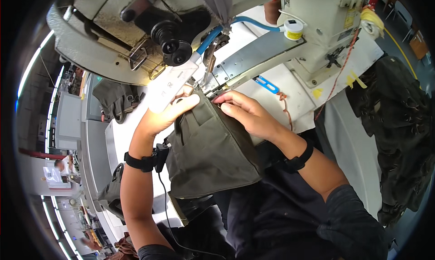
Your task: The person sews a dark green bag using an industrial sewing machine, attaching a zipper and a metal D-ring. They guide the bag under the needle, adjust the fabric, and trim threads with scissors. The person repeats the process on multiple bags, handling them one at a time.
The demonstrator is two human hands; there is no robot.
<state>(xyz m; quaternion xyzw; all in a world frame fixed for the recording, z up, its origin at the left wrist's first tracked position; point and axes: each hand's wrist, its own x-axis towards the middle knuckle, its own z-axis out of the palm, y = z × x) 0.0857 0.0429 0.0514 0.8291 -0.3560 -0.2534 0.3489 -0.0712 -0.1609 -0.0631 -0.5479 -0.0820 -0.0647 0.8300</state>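
Observation:
An olive-grey fabric bag [210,155] lies tilted below a sewing machine [99,33], its top seam at the steel bed [240,60] near the needle area. My left hand [174,108] grips the bag's top left edge, thumb on the fabric and fingertips partly hidden behind a white guard [174,81]. My right hand [247,112] holds the right seam edge close to the bed, with thumb and fingers curled against the fabric. The exact needle point is hard to make out.
A blue tool with a cord [267,84] lies on the white table [297,103]. More dark bags hang at the right [394,142] and lie at the left [113,97]. A blurred co-worker [63,167] is at far left. An air hose [253,24] crosses the machine.

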